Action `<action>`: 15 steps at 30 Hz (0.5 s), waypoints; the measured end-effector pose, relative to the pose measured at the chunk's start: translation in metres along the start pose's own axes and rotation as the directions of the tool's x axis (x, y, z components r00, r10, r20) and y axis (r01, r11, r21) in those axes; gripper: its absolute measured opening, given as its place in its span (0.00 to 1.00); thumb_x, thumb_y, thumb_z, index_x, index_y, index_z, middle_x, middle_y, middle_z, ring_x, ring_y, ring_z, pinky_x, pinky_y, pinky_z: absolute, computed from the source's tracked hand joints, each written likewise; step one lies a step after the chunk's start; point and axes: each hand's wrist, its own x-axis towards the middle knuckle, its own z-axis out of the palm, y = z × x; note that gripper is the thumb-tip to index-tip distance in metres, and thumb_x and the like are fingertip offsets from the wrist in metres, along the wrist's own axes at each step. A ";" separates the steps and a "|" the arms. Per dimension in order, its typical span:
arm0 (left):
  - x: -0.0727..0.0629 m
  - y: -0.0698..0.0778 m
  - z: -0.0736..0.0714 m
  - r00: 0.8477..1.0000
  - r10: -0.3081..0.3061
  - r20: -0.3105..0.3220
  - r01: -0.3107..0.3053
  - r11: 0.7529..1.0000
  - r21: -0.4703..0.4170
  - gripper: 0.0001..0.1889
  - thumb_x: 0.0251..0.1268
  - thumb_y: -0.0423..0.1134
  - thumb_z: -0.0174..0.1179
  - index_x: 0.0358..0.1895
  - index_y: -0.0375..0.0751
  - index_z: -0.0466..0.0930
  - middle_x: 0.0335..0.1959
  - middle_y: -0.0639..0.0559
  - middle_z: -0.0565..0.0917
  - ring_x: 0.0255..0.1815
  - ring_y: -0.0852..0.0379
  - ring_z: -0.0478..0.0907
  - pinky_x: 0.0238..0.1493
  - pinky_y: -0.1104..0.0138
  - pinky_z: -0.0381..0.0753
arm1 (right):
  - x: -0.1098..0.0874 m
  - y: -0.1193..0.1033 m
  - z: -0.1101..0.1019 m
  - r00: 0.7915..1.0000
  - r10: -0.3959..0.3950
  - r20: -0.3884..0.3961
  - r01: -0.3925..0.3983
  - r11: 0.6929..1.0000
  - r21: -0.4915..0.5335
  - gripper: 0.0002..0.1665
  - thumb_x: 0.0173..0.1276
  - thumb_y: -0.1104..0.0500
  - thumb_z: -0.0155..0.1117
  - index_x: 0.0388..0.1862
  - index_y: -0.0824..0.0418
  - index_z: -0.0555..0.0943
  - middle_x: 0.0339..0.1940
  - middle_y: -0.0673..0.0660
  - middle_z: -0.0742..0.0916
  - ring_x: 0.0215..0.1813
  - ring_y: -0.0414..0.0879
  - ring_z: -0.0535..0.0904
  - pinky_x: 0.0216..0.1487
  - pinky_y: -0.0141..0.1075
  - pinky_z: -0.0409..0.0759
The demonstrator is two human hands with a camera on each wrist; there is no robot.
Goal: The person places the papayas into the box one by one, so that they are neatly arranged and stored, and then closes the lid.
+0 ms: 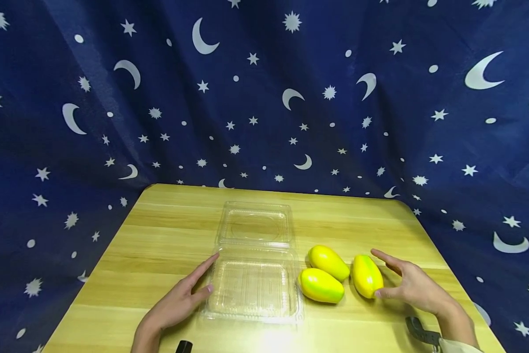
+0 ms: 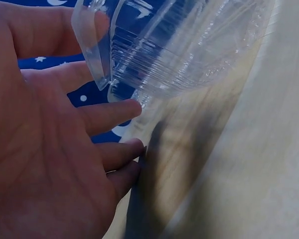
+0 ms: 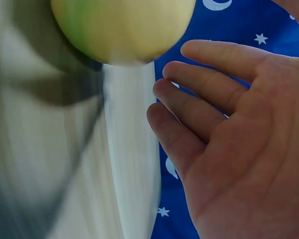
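Observation:
A clear plastic clamshell box (image 1: 255, 289) lies unfolded on the table, its lid (image 1: 257, 223) laid back toward the far side. My left hand (image 1: 176, 304) is at the box's left edge, thumb and index fingertip right at the rim. In the left wrist view the box (image 2: 169, 50) stands beyond the spread fingers. Three yellow-green mangoes lie right of the box: a rear one (image 1: 328, 262), a front one (image 1: 321, 286) and a right one (image 1: 367, 276). My right hand (image 1: 416, 287) is beside the right mango, thumb and fingers spread around its right side; the right wrist view shows nothing in the palm.
The light wooden table (image 1: 158, 235) has rounded far corners. Behind and beside it hangs a dark blue curtain (image 1: 264, 98) with white moons and stars. A dark strap (image 1: 421, 333) shows at the right wrist, and a black piece (image 1: 184, 346) near the left wrist.

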 end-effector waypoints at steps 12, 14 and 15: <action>0.001 0.002 0.000 0.998 -0.054 0.022 0.053 0.998 0.036 0.37 0.89 0.45 0.54 0.90 0.74 0.48 0.93 0.61 0.49 0.92 0.50 0.41 0.88 0.41 0.46 | 0.002 0.005 0.011 0.999 0.038 0.021 -0.038 0.999 0.027 0.62 0.60 0.44 0.88 0.86 0.63 0.68 0.82 0.69 0.77 0.78 0.76 0.74 0.63 0.20 0.74; 0.000 0.003 0.000 0.998 -0.058 0.021 0.057 0.997 0.054 0.37 0.89 0.46 0.55 0.90 0.76 0.48 0.93 0.61 0.49 0.92 0.50 0.42 0.88 0.43 0.48 | 0.000 0.006 0.014 0.999 0.048 0.007 -0.048 0.999 0.023 0.61 0.60 0.43 0.88 0.86 0.63 0.68 0.81 0.68 0.77 0.78 0.75 0.75 0.62 0.19 0.74; 0.000 0.004 0.000 0.998 -0.058 0.021 0.056 0.997 0.061 0.38 0.89 0.46 0.55 0.90 0.76 0.48 0.93 0.61 0.49 0.92 0.50 0.42 0.88 0.43 0.48 | -0.001 0.006 0.015 0.999 0.051 -0.003 -0.051 0.998 0.022 0.61 0.60 0.43 0.88 0.86 0.63 0.69 0.81 0.68 0.77 0.77 0.74 0.75 0.62 0.19 0.73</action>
